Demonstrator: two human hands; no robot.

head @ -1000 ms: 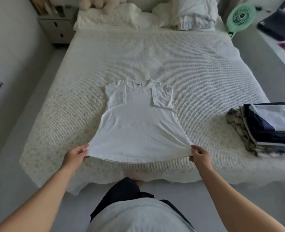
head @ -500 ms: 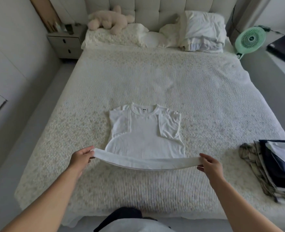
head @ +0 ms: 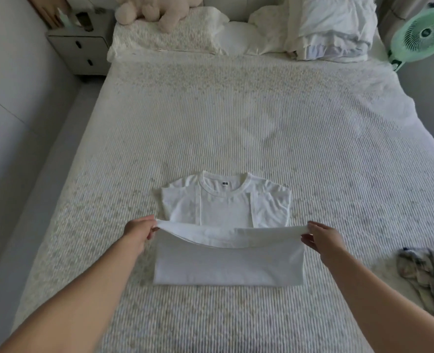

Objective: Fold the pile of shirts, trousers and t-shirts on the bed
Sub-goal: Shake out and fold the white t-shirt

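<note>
Your left hand (head: 139, 231) and right hand (head: 321, 238) each pinch a hem corner of the t-shirt (head: 226, 210). The collar lies straight ahead, away from you, equally near both hands.

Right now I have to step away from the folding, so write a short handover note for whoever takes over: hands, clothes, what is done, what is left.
Left hand pinches the left corner of the white t-shirt's hem; right hand pinches the right corner.
The t-shirt lies collar-away on the bed, sleeves folded in, hem raised over its middle, lower half doubled under.
Folded clothes sit at the bed's right edge.
Done: sleeves in, bottom fold begun.
Left: probably lay the hem up by the collar, smooth it, add it to the folded clothes.
</note>
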